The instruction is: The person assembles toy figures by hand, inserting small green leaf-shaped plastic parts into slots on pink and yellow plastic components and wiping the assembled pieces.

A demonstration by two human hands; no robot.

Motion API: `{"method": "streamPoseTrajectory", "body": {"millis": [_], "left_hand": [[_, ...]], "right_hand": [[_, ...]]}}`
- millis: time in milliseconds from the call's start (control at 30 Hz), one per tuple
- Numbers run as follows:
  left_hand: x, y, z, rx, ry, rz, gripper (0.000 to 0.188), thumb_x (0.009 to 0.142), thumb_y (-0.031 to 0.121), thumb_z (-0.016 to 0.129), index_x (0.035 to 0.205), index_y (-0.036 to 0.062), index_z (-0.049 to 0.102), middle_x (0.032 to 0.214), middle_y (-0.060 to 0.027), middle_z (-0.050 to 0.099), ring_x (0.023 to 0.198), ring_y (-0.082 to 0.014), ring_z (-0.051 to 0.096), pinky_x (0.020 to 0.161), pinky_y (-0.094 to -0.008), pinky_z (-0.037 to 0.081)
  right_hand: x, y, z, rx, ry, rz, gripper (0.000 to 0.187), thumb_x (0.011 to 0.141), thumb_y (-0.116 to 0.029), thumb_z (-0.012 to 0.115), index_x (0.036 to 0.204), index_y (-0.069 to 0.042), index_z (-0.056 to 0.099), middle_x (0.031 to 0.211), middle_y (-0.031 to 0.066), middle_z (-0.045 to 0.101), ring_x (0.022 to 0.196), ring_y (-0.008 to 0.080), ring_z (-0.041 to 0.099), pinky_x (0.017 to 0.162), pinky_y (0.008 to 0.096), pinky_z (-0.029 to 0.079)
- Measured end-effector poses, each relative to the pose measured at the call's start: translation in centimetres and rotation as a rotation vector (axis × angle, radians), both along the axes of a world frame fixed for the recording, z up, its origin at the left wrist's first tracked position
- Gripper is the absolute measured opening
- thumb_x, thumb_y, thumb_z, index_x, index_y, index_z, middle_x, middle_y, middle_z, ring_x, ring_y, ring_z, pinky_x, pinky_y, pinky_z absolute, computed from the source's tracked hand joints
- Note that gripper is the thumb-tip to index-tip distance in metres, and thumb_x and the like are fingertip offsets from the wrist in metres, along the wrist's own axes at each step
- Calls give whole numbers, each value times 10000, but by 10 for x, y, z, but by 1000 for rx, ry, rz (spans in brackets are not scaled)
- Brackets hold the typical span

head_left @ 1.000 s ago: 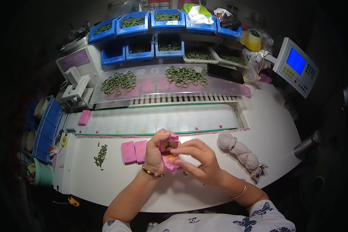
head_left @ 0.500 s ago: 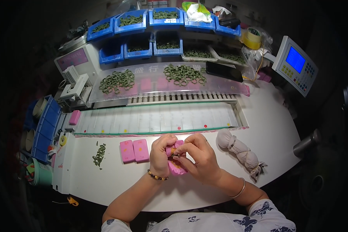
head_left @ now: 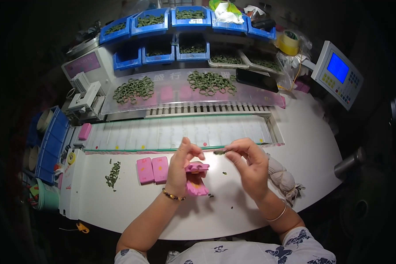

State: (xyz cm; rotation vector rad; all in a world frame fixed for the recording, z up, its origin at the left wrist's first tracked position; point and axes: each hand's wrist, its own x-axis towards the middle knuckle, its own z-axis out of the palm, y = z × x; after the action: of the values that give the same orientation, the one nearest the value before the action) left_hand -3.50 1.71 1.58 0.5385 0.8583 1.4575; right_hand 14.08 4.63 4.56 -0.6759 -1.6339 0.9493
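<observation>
My left hand (head_left: 182, 169) holds an opened pink case (head_left: 196, 177) upright over the white table (head_left: 132, 207); its lid (head_left: 197, 166) sticks out to the right. My right hand (head_left: 250, 165) is raised beside it, pinching a small dark green piece (head_left: 220, 152) between thumb and fingertips. Two shut pink cases (head_left: 152, 170) lie flat just left of my left hand. A little heap of green bits (head_left: 113, 174) sits further left.
A conveyor belt (head_left: 180, 132) runs across behind my hands. Above it a clear shelf carries two piles of green rings (head_left: 211, 82). Blue bins (head_left: 147, 21) line the back. A control panel with a blue screen (head_left: 337, 72) stands right. A tied cloth bundle (head_left: 282, 176) lies by my right wrist.
My hands were together on the pink case; now the right hand has pulled away to the right with a green piece, and the case stands open in the left hand.
</observation>
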Motion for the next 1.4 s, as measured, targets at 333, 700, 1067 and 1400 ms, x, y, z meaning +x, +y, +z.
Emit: {"method": "streamPoseTrajectory", "body": {"millis": [333, 700, 1067, 1400], "left_hand": [[17, -11, -1, 356, 390, -20, 195, 910, 50, 657, 1081, -1, 577, 1009, -47, 617, 736, -53, 601, 662, -188, 499], [18, -12, -5, 507, 698, 98, 87, 872, -1, 644, 943, 4, 593, 780, -1, 616, 673, -33, 585, 573, -191, 476], [13, -8, -2, 805, 1077, 164, 100, 801, -34, 678, 837, 13, 597, 734, -53, 617, 547, -109, 615, 482, -230, 484], [-7, -6, 23, 1153, 1619, 162, 206, 659, 65, 709, 850, 88, 635, 756, -38, 632, 625, -206, 610, 537, -315, 460]], "right_hand": [[1, 1, -16, -251, 16, 189, 111, 918, -51, 627, 1019, -14, 655, 933, 47, 682, 817, 98, 608, 691, 261, 487], [0, 0, -1, 591, -510, -178, 92, 764, -55, 672, 812, -46, 594, 788, 85, 573, 682, 279, 571, 618, 386, 468], [7, 2, -19, -535, -116, 264, 168, 882, -93, 505, 718, -65, 535, 665, -31, 495, 619, 58, 444, 597, 213, 366], [11, 9, -35, -1040, 147, 557, 217, 882, -174, 505, 683, -90, 521, 665, -26, 450, 646, 84, 431, 578, 225, 352]]}}
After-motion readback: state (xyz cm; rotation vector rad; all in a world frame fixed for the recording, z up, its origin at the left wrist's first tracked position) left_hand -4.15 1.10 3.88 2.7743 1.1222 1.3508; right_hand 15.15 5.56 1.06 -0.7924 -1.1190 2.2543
